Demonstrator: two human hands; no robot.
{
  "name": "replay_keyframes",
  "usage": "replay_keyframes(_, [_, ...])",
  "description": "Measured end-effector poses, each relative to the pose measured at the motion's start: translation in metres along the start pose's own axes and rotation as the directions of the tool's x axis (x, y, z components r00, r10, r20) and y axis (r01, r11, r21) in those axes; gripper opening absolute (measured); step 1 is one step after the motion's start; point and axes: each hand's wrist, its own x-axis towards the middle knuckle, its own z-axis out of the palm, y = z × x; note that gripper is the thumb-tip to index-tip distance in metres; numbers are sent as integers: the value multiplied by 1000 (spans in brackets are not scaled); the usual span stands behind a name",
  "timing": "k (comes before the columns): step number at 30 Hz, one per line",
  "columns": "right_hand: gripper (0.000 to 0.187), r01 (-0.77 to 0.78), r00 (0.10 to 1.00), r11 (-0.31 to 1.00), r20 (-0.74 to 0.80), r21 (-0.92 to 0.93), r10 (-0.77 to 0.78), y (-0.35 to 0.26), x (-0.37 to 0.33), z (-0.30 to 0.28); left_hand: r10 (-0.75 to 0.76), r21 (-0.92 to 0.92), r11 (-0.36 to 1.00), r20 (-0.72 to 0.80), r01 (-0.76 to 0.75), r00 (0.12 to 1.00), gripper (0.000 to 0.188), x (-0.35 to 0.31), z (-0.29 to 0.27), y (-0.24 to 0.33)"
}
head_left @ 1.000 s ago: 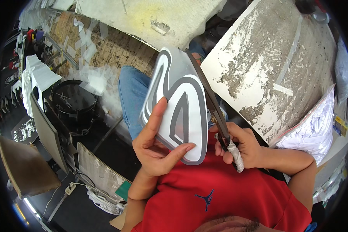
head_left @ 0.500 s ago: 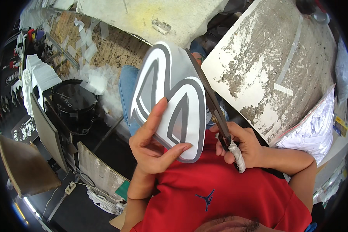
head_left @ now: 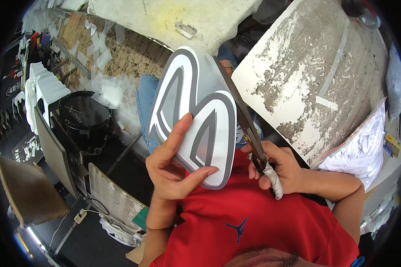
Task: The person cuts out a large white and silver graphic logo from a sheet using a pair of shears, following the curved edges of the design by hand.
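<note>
My left hand (head_left: pixel 170 171) grips a flat white cut-out with grey borders (head_left: pixel 223 147), thumb and forefinger lying over its face. It has two rounded lobes, each with a pointed grey-edged shape inside, and a plain grey area lies between the lobes at the upper right. Closed round the handles of long dark scissors (head_left: pixel 246 116) is my right hand (head_left: pixel 284 167). White wrapping covers one scissor handle. The blades point up and away along the cut-out's right edge; whether they are parted there is hard to make out.
A worn board with peeling white surface (head_left: pixel 298 84) stands at the right, beside a clear bag of white material (head_left: pixel 361 149). A pale-topped table (head_left: pixel 165 18) is at the far side. Left are a round black stool (head_left: pixel 85 111), leaning boards (head_left: pixel 33 189) and floor scraps (head_left: pixel 104 95).
My left hand and the cut-out have shifted slightly left, and the cut-out has turned a little, its near end lower. My right hand and the scissors look almost unmoved.
</note>
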Motion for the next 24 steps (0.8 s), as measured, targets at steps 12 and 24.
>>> replay_keyframes(12, [75, -13, 1000, 1000, -4, -4, 13, -1, 0, 0, -55, -60, 997, -26, 53, 998, 87, 0, -4, 3])
replay_keyframes(24, [75, -85, 996, 996, 5, 2, 85, -6, 0, 0, -65, -46, 997, -51, 62, 997, 86, 1, -7, 4])
